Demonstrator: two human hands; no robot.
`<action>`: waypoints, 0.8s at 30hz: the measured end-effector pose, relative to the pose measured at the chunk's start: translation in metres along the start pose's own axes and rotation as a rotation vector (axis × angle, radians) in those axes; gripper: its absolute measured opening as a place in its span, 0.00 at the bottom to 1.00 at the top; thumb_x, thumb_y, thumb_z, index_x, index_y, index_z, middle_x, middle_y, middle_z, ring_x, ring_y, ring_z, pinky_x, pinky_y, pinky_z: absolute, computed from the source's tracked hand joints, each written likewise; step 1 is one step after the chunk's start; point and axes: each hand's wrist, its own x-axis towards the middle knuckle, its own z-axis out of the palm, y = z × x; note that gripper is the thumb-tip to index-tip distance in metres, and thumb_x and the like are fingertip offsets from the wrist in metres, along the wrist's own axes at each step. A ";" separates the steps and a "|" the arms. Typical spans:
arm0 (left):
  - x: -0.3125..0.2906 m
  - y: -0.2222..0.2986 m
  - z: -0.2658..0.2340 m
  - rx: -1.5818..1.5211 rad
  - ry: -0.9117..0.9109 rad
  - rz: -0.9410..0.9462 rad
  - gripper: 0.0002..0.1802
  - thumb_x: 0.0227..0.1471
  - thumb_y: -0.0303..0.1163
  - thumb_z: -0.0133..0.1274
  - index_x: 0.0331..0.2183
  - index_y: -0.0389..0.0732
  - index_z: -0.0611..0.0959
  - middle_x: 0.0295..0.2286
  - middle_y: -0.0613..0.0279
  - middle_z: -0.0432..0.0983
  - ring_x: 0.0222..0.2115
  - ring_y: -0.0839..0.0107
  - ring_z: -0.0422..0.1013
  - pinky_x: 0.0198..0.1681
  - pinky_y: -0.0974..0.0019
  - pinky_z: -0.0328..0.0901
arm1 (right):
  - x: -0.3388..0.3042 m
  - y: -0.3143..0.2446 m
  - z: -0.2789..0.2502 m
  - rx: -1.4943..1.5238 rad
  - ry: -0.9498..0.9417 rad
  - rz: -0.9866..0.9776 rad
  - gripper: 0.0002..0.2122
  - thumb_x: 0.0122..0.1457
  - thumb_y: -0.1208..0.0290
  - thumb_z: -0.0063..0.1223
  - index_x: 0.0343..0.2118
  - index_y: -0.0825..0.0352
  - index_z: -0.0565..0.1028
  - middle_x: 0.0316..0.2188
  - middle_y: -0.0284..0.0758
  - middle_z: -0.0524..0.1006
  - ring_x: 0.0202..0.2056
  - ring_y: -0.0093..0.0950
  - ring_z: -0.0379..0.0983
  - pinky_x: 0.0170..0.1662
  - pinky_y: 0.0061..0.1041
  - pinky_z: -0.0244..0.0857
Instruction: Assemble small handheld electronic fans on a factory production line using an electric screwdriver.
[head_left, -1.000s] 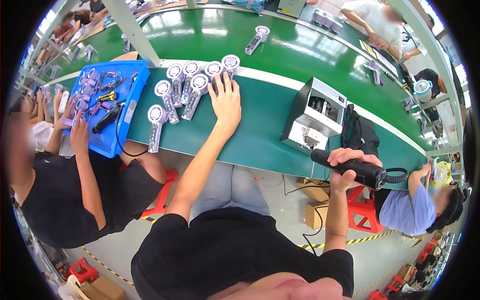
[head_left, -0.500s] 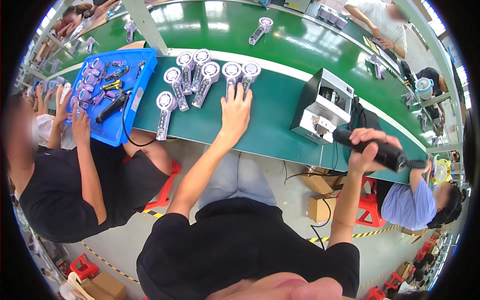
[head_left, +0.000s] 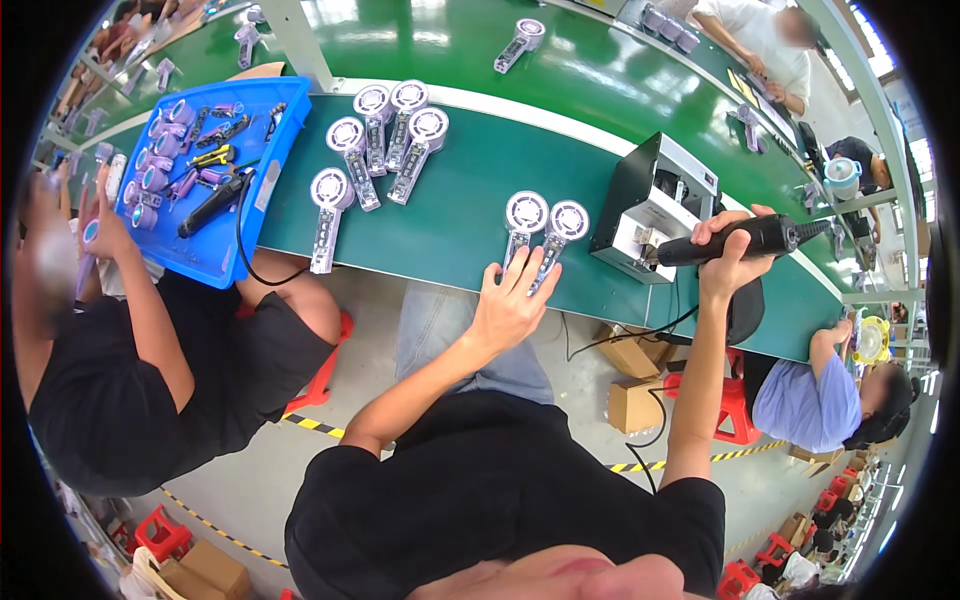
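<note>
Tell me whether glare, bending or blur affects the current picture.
Head view: pale glare patches on the far green surface; head view: the white rail bows, fisheye-style, and the corners go black; head view: left hand and right hand look reasonably sharp.

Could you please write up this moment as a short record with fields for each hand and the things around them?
Left hand: fingers at the handles of two pale purple fans, side by side
Right hand: wrapped around a black cylindrical tool
Tool direction: one end toward the black-and-silver machine
Other fans on table: five-fan group, left of the pair
Blue tray: far left, holding purple parts and tools
Work surface: green table
</note>
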 end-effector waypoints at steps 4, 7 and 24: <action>0.002 -0.001 0.006 -0.057 0.052 -0.027 0.31 0.39 0.28 0.55 0.50 0.42 0.76 0.51 0.50 0.67 0.52 0.53 0.63 0.41 0.50 0.60 | 0.004 0.002 0.000 0.029 -0.003 0.027 0.24 0.59 0.62 0.56 0.49 0.69 0.58 0.22 0.39 0.71 0.18 0.27 0.67 0.23 0.29 0.67; 0.007 -0.006 0.010 -0.072 0.064 -0.024 0.30 0.40 0.28 0.55 0.50 0.41 0.75 0.51 0.50 0.67 0.52 0.54 0.63 0.41 0.51 0.60 | 0.005 0.005 -0.001 0.033 0.020 0.088 0.23 0.60 0.62 0.54 0.50 0.68 0.58 0.22 0.39 0.70 0.18 0.27 0.67 0.22 0.30 0.66; 0.012 -0.008 0.029 0.110 0.117 -0.009 0.26 0.40 0.32 0.55 0.46 0.40 0.79 0.49 0.57 0.71 0.51 0.58 0.64 0.38 0.51 0.62 | -0.019 0.035 0.087 0.109 -0.081 0.039 0.16 0.60 0.71 0.50 0.47 0.65 0.58 0.21 0.39 0.69 0.17 0.27 0.66 0.21 0.31 0.66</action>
